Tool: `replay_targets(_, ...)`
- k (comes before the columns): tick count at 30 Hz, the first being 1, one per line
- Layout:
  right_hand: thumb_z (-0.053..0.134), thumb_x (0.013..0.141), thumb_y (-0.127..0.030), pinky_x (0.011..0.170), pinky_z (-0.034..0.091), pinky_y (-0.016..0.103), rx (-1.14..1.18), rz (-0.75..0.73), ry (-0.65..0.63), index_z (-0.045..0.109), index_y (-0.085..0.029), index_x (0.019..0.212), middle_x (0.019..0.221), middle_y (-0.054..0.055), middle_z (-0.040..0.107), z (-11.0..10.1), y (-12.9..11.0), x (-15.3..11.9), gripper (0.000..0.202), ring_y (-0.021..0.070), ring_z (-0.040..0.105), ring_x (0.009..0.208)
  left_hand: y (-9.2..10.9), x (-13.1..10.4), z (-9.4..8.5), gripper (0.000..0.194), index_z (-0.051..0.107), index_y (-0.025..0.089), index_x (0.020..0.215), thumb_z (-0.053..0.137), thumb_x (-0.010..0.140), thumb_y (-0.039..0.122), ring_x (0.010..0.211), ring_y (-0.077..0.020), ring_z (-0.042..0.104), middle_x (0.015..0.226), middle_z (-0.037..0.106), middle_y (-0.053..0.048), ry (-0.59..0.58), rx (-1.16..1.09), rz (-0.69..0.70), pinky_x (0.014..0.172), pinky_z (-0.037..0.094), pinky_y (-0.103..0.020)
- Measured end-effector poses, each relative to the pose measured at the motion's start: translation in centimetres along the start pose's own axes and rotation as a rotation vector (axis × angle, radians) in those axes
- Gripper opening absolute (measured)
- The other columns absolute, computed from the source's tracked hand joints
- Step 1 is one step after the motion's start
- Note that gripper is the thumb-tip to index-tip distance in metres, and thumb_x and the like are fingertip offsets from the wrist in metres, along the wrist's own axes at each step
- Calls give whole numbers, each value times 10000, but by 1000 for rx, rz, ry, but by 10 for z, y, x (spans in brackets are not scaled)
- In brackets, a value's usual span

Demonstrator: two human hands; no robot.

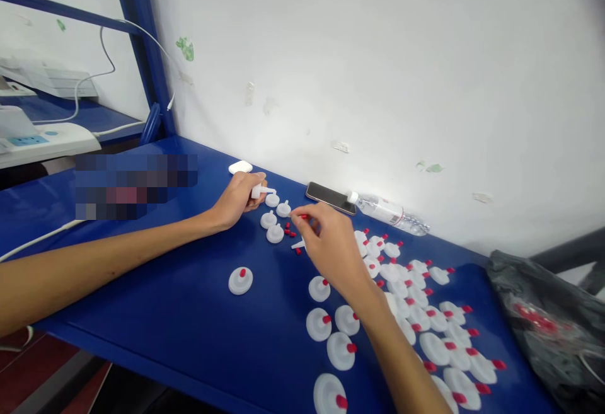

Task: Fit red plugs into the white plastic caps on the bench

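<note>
My left hand point(236, 200) is closed around a white plastic nozzle cap point(258, 191), its narrow spout pointing right. To its right, my right hand point(333, 244) pinches a small red tip cap point(303, 217) between thumb and finger. Between the hands stand several white nozzle caps without red tips point(275, 233), beside a few loose red tip caps point(287, 232). A white spout point(299, 244) shows just under my right hand, its base partly hidden. One red-tipped nozzle cap point(241, 281) lies alone nearer to me.
Many red-tipped nozzle caps point(437, 348) spread over the right of the blue table point(189, 313). Along the wall lie a phone point(331, 197), a plastic bottle point(390, 211) and a white rounded object point(240, 167). A dark plastic bag point(543, 326) sits at the right edge.
</note>
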State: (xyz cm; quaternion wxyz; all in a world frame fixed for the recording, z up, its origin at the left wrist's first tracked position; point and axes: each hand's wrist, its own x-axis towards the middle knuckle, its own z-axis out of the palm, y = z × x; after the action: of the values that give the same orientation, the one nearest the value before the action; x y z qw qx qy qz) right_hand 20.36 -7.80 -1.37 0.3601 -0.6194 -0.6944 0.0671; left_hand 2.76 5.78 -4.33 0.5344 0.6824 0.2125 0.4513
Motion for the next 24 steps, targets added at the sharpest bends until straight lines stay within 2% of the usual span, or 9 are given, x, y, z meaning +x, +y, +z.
replay_targets(2, 616, 985, -179, 743, 449, 332, -74, -10, -69, 767, -244, 1013, 933, 11, 716, 6, 2, -2, 167, 183, 641, 823, 1, -3, 3, 490, 463, 188, 539, 456, 975, 412, 413, -89, 304, 474, 387, 32, -20, 38, 1, 409, 193, -244)
replay_targets(5, 654, 952, -143, 831, 469, 361, -108, -35, -125, 740, -233, 1170, 1013, 31, 743, 11, 5, -3, 251, 209, 651, 900, 3, -8, 8, 461, 481, 181, 558, 466, 961, 405, 442, -94, 330, 513, 427, 22, -57, 92, 20, 418, 208, -246)
replay_targets(8, 649, 960, -160, 867, 480, 365, -50, -43, -82, 695, -238, 1241, 1062, 26, 751, 9, 4, -3, 295, 205, 662, 915, 6, -11, 10, 465, 485, 182, 576, 451, 970, 428, 458, -98, 322, 524, 405, 30, -96, 133, 59, 432, 211, -254)
replay_targets(12, 588, 1025, -319, 770, 507, 316, 173, -3, -18, 640, -262, 1272, 1005, -7, 761, 3, -5, -3, 259, 170, 690, 832, 11, -13, 9, 496, 499, 173, 598, 476, 990, 477, 497, -100, 329, 553, 405, 34, -168, 205, 120, 473, 239, -264)
replay_targets(14, 594, 1027, -338, 768, 519, 296, 254, -18, -23, 667, -266, 1224, 988, -14, 770, 2, -9, -3, 222, 161, 708, 836, 13, -15, 9, 485, 528, 165, 622, 510, 989, 482, 528, -105, 351, 581, 433, 28, -215, 248, 144, 501, 255, -267)
replay_targets(19, 629, 1008, -267, 803, 543, 275, 317, -63, -16, 768, -263, 1029, 934, -15, 797, 0, -12, -2, 141, 164, 740, 861, 16, -21, 12, 418, 583, 160, 690, 614, 949, 486, 533, -105, 347, 591, 456, 34, -315, 315, 170, 503, 252, -268)
replay_targets(21, 657, 986, -248, 772, 545, 269, 320, -48, 14, 778, -253, 980, 893, -20, 793, -2, -13, -2, 121, 159, 732, 811, 15, -21, 12, 417, 611, 157, 723, 580, 970, 491, 550, -110, 382, 623, 494, 22, -308, 316, 179, 516, 291, -262)
replay_targets(24, 675, 967, -237, 736, 536, 265, 304, -61, 50, 775, -239, 923, 875, -23, 779, -6, -16, -3, 110, 147, 700, 761, 13, -18, 10, 424, 650, 159, 874, 424, 1049, 471, 561, -113, 450, 727, 577, 2, -220, 288, 171, 527, 353, -255)
